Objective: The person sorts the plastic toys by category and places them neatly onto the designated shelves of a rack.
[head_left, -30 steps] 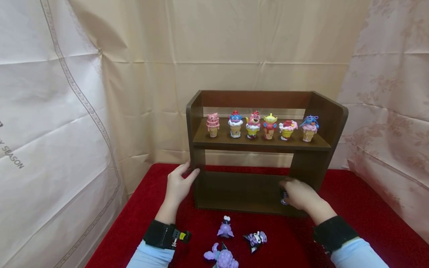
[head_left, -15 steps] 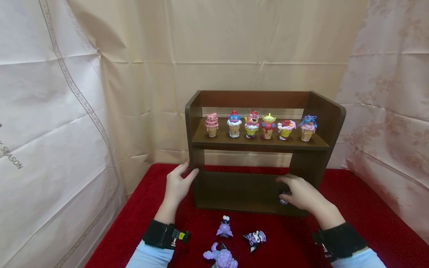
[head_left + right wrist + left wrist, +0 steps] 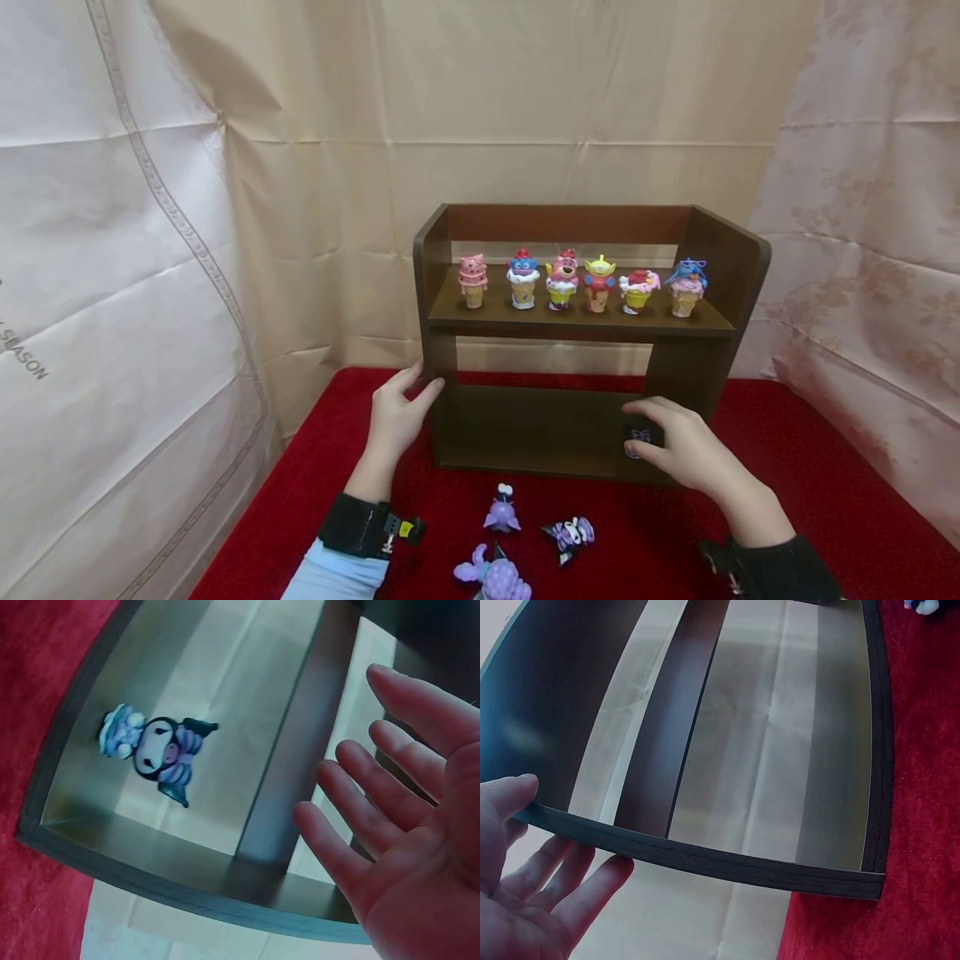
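My left hand (image 3: 397,417) holds the left side panel of a dark brown two-tier shelf (image 3: 540,467). In the left wrist view, the thumb lies on the panel's inner side and the fingers on its outer side. A black-and-purple figurine (image 3: 159,750) with a white face stands upright on the lower tier near the right side panel. My right hand (image 3: 686,442) is just in front of that figurine with its fingers spread; the right wrist view shows a gap between them. From the head camera, the hand partly hides the figurine.
Several ice-cream-cone figurines (image 3: 561,283) stand in a row on the upper tier. On the red cloth (image 3: 315,508) before the shelf lie three purple figurines: one small (image 3: 502,510), one black-and-white-marked (image 3: 572,533), one larger (image 3: 501,579). Curtains (image 3: 570,100) hang behind.
My right hand has let go of the figurine on the lower tier. Its fingers have spread and it has drawn back slightly to the right. My left hand stays on the panel.
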Available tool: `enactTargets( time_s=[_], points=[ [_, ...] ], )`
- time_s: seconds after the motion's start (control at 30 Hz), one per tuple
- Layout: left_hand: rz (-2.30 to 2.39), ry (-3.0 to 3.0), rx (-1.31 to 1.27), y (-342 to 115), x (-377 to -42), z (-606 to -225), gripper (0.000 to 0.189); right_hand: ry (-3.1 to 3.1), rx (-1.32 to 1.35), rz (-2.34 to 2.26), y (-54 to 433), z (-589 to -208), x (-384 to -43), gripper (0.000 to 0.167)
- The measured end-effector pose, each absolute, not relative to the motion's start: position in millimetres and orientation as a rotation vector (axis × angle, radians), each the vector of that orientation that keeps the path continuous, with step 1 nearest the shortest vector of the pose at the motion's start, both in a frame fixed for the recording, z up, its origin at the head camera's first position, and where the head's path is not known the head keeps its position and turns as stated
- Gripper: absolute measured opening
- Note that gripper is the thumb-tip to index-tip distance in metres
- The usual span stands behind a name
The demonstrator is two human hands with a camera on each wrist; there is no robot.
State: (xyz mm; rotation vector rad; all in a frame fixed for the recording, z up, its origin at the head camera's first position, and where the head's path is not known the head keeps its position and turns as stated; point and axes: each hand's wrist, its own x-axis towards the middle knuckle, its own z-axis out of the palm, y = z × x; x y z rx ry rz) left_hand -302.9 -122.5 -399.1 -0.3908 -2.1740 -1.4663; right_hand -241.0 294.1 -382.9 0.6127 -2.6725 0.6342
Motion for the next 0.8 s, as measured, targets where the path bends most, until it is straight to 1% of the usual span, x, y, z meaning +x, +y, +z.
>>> enactTargets(
  time_s=[0.27,0.53,0.8],
  points=[
    [-1.441,-2.161,-0.413,-123.2,-302.8,-398.9,0.045,-2.567,0.604,0.673,290.2,-379.2,-230.0,0.044],
    [-1.354,-2.199,-0.412,-122.9,-299.0,-392.9,0.044,-2.227,0.592,0.654,294.8,-369.7,-221.3,0.041],
    [-1.308,-2.103,-0.369,-124.8,-291.9,-381.2,0.052,-1.972,0.497,0.777,308.4,-363.0,-222.7,0.030]
  ],
)
